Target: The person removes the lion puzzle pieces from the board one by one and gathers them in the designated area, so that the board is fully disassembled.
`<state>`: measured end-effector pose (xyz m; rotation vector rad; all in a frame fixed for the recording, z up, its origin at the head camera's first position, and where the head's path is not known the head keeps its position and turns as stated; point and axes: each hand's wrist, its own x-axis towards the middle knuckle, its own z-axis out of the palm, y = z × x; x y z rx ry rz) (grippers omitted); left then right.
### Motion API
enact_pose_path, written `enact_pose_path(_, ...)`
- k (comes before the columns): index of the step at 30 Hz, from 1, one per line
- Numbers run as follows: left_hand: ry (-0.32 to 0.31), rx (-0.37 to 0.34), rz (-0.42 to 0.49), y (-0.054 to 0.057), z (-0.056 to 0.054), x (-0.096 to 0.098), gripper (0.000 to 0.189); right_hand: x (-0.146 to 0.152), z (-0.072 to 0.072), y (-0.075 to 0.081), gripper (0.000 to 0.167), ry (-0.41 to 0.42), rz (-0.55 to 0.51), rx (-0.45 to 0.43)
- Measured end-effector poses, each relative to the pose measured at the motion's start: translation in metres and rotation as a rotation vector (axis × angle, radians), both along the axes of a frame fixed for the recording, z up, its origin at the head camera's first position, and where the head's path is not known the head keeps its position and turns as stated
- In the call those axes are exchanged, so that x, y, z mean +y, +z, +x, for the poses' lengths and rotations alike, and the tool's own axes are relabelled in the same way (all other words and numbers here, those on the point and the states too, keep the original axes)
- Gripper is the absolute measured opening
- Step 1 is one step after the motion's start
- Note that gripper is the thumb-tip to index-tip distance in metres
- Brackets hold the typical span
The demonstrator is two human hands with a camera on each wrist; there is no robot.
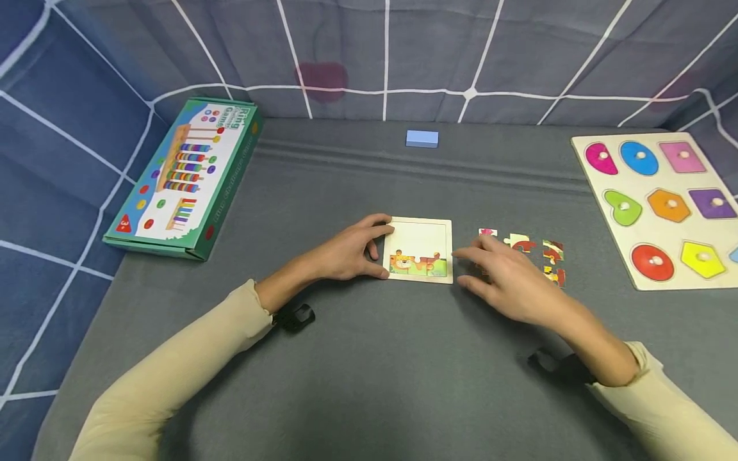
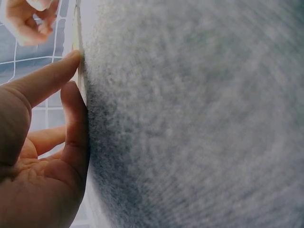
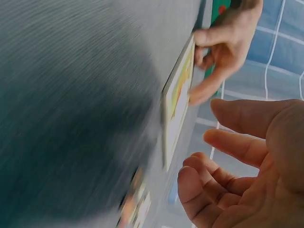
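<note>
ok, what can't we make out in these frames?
Head: flat multicoloured jigsaw pieces, some partly covered by right hand.
Head: light blue shape on cream wooden board, cut off by right edge.
Left wrist: face of square pale wooden tray, turned edge-on.
Right wrist: jigsaw pieces' prints, blurred.

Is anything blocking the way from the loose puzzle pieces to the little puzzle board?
Yes, the right grip. It hovers partly over the gap between the loose puzzle pieces and the puzzle board, hiding some of the pieces from above. Nothing else visible stands between them.
</note>
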<state>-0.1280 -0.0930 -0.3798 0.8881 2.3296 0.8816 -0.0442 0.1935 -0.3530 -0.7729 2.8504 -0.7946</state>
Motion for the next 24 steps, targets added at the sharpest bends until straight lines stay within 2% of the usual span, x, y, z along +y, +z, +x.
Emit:
enact_pose_path(5,0.000,-0.009,0.006,0.000,-0.001,0.002,0.080,-0.031,-0.012,-0.003,0.032,0.042,0.007,-0.053)
enact_pose_path(12,-0.008,-0.011,0.007,0.001,-0.002,0.001,0.079,-0.066,-0.029,-0.013,0.037,0.074,0.035,-0.071)
enact_pose_path(16,-0.018,-0.009,0.018,0.001,-0.002,0.002,0.080,-0.073,-0.034,-0.017,0.041,0.082,0.063,-0.073)
enact_pose_path(24,-0.010,-0.011,0.018,0.000,-0.002,0.001,0.079,-0.078,-0.037,-0.019,0.038,0.091,0.064,-0.079)
